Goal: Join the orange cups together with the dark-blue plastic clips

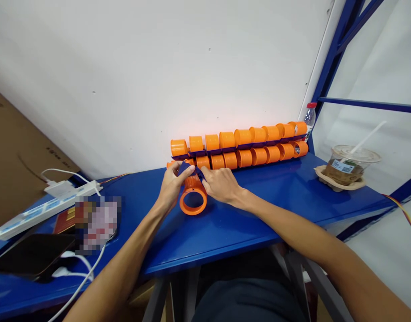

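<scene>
An orange plastic ring [193, 202] lies on the blue table [266, 201], its open end facing me, with a dark blue piece [184, 167] on top of it. My left hand [172, 183] pinches that blue piece from the left. My right hand [222, 184] grips the ring and blue piece from the right, fingers closed. Just behind them, two stacked rows of orange rings [241, 147] on dark blue strips run along the white wall.
A plastic cup with a straw [348, 167] sits in a paper holder at the right. A bottle [309, 117] stands behind the rows. At left lie a white power strip [44, 206], cables, a black phone [31, 255] and a blurred item.
</scene>
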Action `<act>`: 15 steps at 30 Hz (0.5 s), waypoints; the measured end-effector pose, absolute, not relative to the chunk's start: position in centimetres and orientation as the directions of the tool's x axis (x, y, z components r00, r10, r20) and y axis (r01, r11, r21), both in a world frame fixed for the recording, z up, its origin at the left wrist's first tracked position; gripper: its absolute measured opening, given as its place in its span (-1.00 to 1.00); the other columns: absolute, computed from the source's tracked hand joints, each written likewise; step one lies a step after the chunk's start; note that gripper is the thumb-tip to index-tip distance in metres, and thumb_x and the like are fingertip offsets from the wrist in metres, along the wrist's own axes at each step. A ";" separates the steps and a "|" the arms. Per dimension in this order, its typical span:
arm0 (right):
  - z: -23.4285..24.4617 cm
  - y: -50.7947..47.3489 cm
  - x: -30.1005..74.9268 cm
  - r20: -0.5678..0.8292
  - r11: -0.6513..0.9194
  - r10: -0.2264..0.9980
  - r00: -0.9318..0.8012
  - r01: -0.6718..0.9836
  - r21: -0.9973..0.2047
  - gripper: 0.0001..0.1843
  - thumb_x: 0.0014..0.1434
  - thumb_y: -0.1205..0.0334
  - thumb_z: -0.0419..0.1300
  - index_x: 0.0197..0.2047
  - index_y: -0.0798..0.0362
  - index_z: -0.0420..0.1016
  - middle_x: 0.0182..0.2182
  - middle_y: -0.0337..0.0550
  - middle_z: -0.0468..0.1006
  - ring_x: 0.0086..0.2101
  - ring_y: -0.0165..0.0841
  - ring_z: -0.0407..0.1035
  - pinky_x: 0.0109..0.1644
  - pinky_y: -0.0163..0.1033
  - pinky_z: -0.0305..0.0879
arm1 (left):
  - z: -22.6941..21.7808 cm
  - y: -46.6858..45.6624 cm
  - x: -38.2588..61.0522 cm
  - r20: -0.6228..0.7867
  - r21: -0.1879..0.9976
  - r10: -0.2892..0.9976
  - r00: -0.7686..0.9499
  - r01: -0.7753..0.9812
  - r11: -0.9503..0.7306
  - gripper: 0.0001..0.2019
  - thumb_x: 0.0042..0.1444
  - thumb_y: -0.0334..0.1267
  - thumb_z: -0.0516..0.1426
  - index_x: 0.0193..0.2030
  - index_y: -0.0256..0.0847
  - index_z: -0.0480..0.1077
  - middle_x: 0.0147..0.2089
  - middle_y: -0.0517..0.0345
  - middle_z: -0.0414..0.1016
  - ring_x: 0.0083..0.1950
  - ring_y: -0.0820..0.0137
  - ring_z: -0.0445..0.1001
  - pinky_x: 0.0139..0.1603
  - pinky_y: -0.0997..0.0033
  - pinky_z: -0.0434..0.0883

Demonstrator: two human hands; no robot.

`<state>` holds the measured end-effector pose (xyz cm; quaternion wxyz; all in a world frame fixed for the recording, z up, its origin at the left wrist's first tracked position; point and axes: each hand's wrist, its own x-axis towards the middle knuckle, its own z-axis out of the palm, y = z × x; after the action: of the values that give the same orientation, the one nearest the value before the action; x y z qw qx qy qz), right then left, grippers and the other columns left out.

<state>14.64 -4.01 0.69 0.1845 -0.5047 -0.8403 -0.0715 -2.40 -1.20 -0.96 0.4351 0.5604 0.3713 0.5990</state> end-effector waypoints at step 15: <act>0.2 -3.7 14.9 0.480 0.504 0.789 -0.384 0.850 -0.149 -0.56 0.46 0.16 -0.08 0.21 0.12 0.45 -0.11 0.04 0.71 -0.17 -0.15 0.59 -0.15 -0.20 0.30 | 0.7 -2.7 -1.8 0.315 0.908 0.947 0.059 -0.308 -0.283 -0.53 -0.03 0.03 0.42 -0.08 -0.24 0.53 -0.10 0.00 0.66 -0.17 0.22 0.64 -0.24 0.35 0.54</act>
<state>14.94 -3.74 0.24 0.2532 -0.4940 -0.8295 -0.0609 -1.84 -2.66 0.68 0.5125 0.5164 0.3093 0.6123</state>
